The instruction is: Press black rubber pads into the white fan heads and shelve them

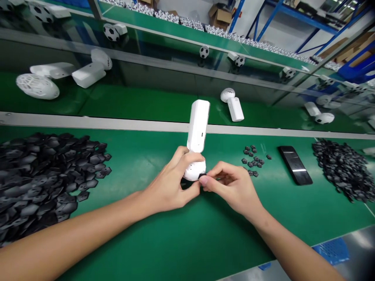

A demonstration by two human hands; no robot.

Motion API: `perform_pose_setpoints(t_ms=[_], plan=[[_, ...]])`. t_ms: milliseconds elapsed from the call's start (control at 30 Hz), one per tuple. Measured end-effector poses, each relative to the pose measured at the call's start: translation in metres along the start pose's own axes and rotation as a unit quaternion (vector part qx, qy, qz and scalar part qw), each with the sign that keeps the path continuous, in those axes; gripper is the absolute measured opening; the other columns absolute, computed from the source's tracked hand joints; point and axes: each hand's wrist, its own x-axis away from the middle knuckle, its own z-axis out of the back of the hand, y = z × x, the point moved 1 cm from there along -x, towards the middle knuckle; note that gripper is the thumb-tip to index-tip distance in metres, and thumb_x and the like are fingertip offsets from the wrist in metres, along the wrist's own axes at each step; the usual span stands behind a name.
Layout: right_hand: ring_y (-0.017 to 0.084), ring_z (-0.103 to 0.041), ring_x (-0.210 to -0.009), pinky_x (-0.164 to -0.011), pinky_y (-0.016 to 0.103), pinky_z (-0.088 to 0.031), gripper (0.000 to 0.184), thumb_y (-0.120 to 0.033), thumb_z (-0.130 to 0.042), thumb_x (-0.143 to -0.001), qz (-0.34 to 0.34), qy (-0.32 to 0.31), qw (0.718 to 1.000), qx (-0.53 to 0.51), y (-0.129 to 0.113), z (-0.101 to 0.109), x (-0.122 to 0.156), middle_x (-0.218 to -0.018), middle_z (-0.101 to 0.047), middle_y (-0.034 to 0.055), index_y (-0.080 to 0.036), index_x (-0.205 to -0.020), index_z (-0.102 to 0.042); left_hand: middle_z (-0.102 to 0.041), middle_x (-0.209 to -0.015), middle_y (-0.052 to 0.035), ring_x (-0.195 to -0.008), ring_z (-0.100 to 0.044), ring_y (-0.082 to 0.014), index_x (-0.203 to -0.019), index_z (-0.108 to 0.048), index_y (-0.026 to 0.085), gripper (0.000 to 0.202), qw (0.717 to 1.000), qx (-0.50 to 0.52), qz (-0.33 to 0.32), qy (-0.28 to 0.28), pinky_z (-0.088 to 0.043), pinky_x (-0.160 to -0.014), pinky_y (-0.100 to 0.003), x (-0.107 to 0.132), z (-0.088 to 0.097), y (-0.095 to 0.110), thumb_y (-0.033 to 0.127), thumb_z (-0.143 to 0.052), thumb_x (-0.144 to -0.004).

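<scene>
My left hand (172, 179) is wrapped around the round white head of a white plastic device (198, 125), whose long boxy body points up and away from me. Between the thumb and fingertips of my right hand (231, 185) is a small black piece (202, 175), pressed against the lower right side of the round head. The fingers partly hide that piece. To the right of my right hand lie several small black pieces (255, 160), loosely scattered on the green table.
A large heap of black panels (43, 179) covers the table's left side. At right are a black phone (295, 164) and a heap of small black pieces (345, 168). Beyond a metal rail (117, 123), more white devices (234, 105) lie on a green belt (164, 105).
</scene>
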Motion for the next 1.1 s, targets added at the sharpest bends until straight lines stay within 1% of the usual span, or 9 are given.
perform_pose_setpoints(t_ms=[100,233,400,500,633,767,867,1000,1100], plan=[[0.013,-0.067,-0.055,-0.05,0.022,-0.052,0.026,-0.037,-0.09,-0.084,0.04,0.028,0.997,0.059,-0.003,-0.001,0.003,-0.069,-0.075,-0.0017,-0.022,-0.074,-0.072,-0.048,-0.121,-0.0065,-0.111,-0.054,-0.0249,-0.137,-0.05,0.032,0.062,1.0,-0.004,0.001,-0.026,-0.054,-0.087,-0.036,-0.001,0.002,0.005,0.026,-0.08,-0.083],[0.011,-0.064,-0.053,-0.05,0.021,-0.048,0.027,-0.036,-0.091,-0.084,0.078,0.037,0.992,0.097,-0.004,-0.003,0.006,-0.064,-0.074,-0.004,-0.022,-0.071,-0.072,-0.046,-0.119,-0.0054,-0.103,-0.055,-0.0216,-0.128,-0.058,0.032,0.051,1.0,0.01,0.013,-0.02,-0.053,-0.084,-0.035,-0.001,0.001,0.007,0.047,-0.084,-0.087],[0.009,-0.055,-0.05,-0.047,0.022,-0.039,0.033,-0.036,-0.09,-0.085,0.105,0.042,0.985,0.129,0.001,-0.002,0.006,-0.058,-0.069,-0.0059,-0.021,-0.065,-0.068,-0.048,-0.113,-0.0041,-0.097,-0.055,-0.0188,-0.124,-0.06,0.03,0.043,1.0,0.022,0.013,-0.002,-0.05,-0.08,-0.031,0.0,-0.003,0.01,0.044,-0.082,-0.09],[0.01,-0.055,-0.054,-0.052,0.023,-0.041,0.034,-0.037,-0.084,-0.091,0.149,-0.009,0.978,0.145,0.003,0.005,-0.001,-0.062,-0.068,-0.0049,-0.021,-0.069,-0.066,-0.052,-0.116,-0.0037,-0.099,-0.057,-0.0178,-0.127,-0.058,0.029,0.046,0.998,0.059,0.012,0.012,-0.05,-0.086,-0.032,-0.002,-0.006,0.01,0.039,-0.083,-0.09],[0.015,-0.067,-0.07,-0.069,0.027,-0.051,0.031,-0.037,-0.053,-0.111,0.151,-0.058,0.967,0.196,0.006,0.041,-0.018,-0.082,-0.076,-0.0004,-0.023,-0.099,-0.077,-0.059,-0.109,-0.0006,-0.09,-0.058,-0.0145,-0.12,-0.061,0.028,0.027,0.994,0.099,0.042,0.018,-0.047,-0.081,-0.029,-0.003,-0.003,0.009,0.032,-0.074,-0.097],[0.021,-0.072,-0.081,-0.074,0.033,-0.053,0.028,-0.044,-0.062,-0.105,0.079,0.138,0.933,0.324,0.018,0.11,-0.034,-0.094,-0.08,0.0037,-0.023,-0.107,-0.081,-0.06,-0.095,0.0019,-0.07,-0.05,-0.011,-0.115,-0.063,0.026,0.019,0.976,0.186,0.115,-0.02,-0.04,-0.063,-0.025,-0.002,0.003,0.008,0.039,-0.066,-0.102],[0.025,-0.073,-0.089,-0.08,0.037,-0.054,0.024,-0.042,-0.069,-0.1,0.057,0.167,0.906,0.385,0.031,0.15,-0.039,-0.103,-0.081,0.0059,-0.024,-0.102,-0.083,-0.06,-0.091,0.0022,-0.071,-0.051,-0.0116,-0.11,-0.065,0.025,0.018,0.965,0.219,0.141,-0.041,-0.04,-0.063,-0.025,-0.005,0.007,0.01,0.04,-0.066,-0.101],[0.026,-0.071,-0.086,-0.078,0.039,-0.054,0.023,-0.045,-0.074,-0.095,0.037,0.105,0.889,0.445,0.04,0.162,-0.041,-0.101,-0.077,0.0063,-0.026,-0.102,-0.085,-0.059,-0.095,0.0013,-0.07,-0.051,-0.0111,-0.11,-0.066,0.024,0.018,0.972,0.187,0.137,-0.045,-0.041,-0.063,-0.025,-0.007,0.008,0.012,0.04,-0.066,-0.101],[0.026,-0.071,-0.085,-0.076,0.038,-0.054,0.024,-0.041,-0.072,-0.095,0.034,0.091,0.88,0.466,0.04,0.156,-0.042,-0.101,-0.078,0.0075,-0.022,-0.103,-0.083,-0.06,-0.102,-0.0006,-0.076,-0.054,-0.0128,-0.118,-0.066,0.026,0.02,0.989,0.132,0.069,-0.022,-0.045,-0.068,-0.027,-0.003,0.007,0.011,0.036,-0.067,-0.1]])
